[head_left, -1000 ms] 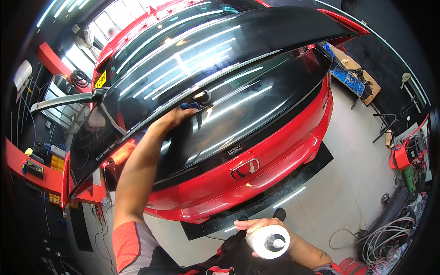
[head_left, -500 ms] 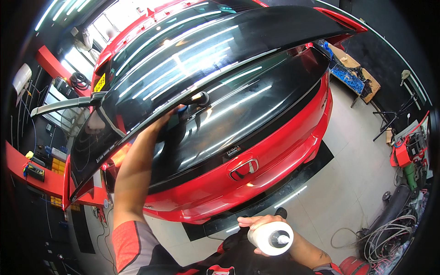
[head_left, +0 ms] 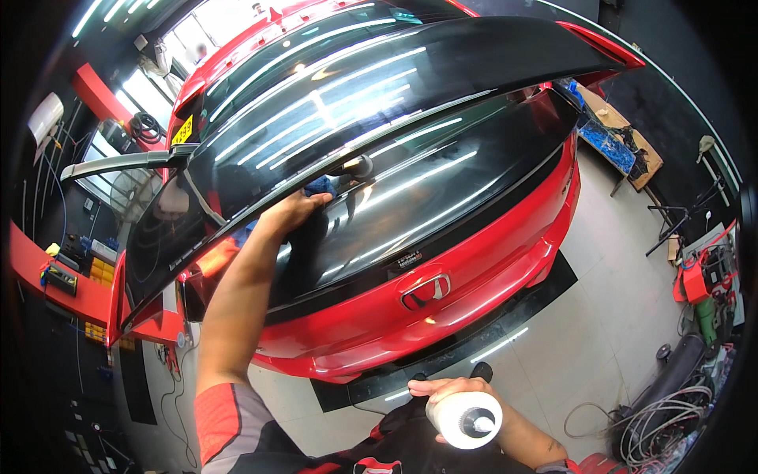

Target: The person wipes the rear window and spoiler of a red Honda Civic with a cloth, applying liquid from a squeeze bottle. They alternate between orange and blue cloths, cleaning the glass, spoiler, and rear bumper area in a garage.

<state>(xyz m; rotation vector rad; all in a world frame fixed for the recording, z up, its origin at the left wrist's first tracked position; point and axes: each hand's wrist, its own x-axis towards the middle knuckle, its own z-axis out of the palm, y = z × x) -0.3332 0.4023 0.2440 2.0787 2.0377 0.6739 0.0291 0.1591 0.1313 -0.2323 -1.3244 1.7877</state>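
- Firstly, at the far left, a red worktop [head_left: 25, 259] is being occupied by small gear, with yellow bins [head_left: 101, 271] being seen nearby, all well apart from both hands.
- The left hand [head_left: 294, 212] is being held under the overhanging edge of a black panel [head_left: 371, 103]; a crumpled blue cloth [head_left: 322, 187] is being gripped by its fingers, most of which are being hidden.
- The cloth is being held at the dark rear glass [head_left: 442, 189], just beside a round black fitting [head_left: 361, 167]; how firmly it is being pressed cannot be told. Scratches are being risked, should grit be trapped in the cloth, and a knock is being risked, should the knuckles be raised against the panel's edge.
- Below the glass, red bodywork [head_left: 347, 332] is being overlooked by the person; marks are being risked there, should the reaching forearm be leaned on it.
- Toward the right, a white bottle [head_left: 462, 423] is being cradled by the right hand [head_left: 454, 385], its fingers being bent around it and its nozzle being turned upward. A spill or drop is being risked, should the bottle be tipped or squeezed while attention is being given to the cloth.
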